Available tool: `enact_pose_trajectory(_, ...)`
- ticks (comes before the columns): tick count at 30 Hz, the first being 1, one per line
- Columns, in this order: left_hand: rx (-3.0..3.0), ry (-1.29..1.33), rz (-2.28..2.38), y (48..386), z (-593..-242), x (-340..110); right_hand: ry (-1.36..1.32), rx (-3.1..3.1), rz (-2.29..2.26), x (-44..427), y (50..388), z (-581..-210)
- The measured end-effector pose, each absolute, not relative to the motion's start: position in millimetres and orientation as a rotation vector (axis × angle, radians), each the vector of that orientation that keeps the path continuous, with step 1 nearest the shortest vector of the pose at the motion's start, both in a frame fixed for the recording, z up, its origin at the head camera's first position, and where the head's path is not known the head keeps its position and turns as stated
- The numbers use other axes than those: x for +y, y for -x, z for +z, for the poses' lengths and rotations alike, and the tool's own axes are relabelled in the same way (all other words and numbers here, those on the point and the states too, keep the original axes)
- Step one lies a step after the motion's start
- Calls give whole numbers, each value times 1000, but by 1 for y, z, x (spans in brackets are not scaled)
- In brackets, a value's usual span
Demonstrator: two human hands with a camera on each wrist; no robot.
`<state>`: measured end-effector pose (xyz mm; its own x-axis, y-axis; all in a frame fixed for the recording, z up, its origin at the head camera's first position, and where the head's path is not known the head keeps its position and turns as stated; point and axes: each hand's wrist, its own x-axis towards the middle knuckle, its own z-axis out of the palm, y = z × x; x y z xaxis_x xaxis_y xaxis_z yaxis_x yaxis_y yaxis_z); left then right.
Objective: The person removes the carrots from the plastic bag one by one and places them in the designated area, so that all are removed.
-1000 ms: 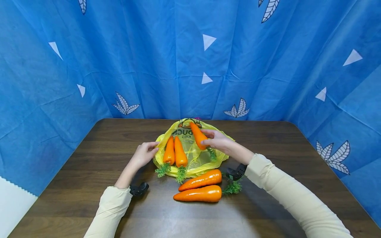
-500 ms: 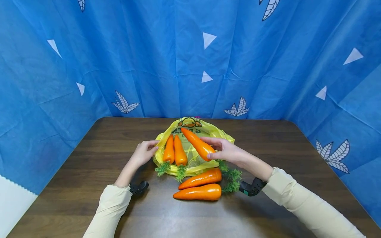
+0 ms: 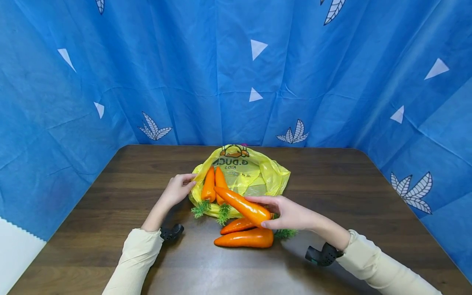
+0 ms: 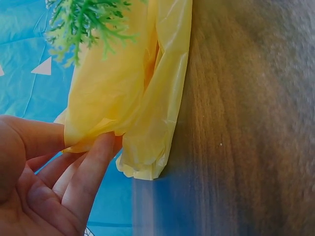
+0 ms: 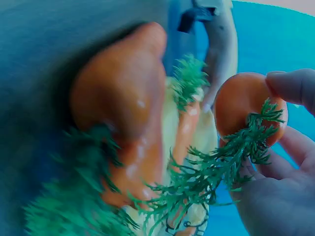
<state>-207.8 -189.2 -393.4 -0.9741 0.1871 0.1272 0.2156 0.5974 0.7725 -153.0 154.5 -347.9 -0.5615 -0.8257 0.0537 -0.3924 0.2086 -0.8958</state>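
My left hand (image 3: 176,190) pinches the left rim of a yellow plastic bag (image 3: 274,174); the left wrist view shows the bag film (image 4: 106,93) between thumb and fingers (image 4: 93,172). Two orange carrots with green tops lie in the bag's left part, one at the far left (image 3: 209,186). My right hand (image 3: 291,213) grips a third carrot (image 3: 245,206) by its thick end, tip pointing left, above the bag's front rim. In the right wrist view its round end (image 5: 246,105) and green leaves (image 5: 241,147) show.
Two more carrots lie in front of the bag on the brown wooden table (image 3: 110,205), the nearer one (image 3: 245,238) partly overlapping the other in view. A blue curtain (image 3: 236,73) with white prints hangs behind and at both sides.
My right hand has brought the held carrot from over the bag's inside toward the front, near the two carrots on the table. My left hand has stayed at the bag's rim.
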Motion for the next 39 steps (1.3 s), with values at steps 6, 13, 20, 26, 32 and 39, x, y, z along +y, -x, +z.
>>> enact_pose_trajectory(6, -2778, 353, -1355, 207, -394, -189, 1301, 2240, -1063, 156, 135, -356)
enact_pose_trajectory(13, -2776, 361, -1347, 208, -393, -189, 1476, 2311, -916, 157, 120, -362)
enact_pose_trajectory(20, -2794, 351, -1337, 208, -393, -188, 1587, 2300, -820, 159, 107, -370)
enact_pose_trajectory(26, -2797, 341, -1340, 208, -395, -189, 1610, 2244, -800, 161, 103, -377)
enact_pose_trajectory(32, -2793, 346, -1331, 209, -396, -189, 1665, 2211, -763, 163, 103, -385)
enact_pose_trajectory(39, -2765, 364, -1311, 211, -397, -188, 1697, 2167, -747, 164, 102, -390)
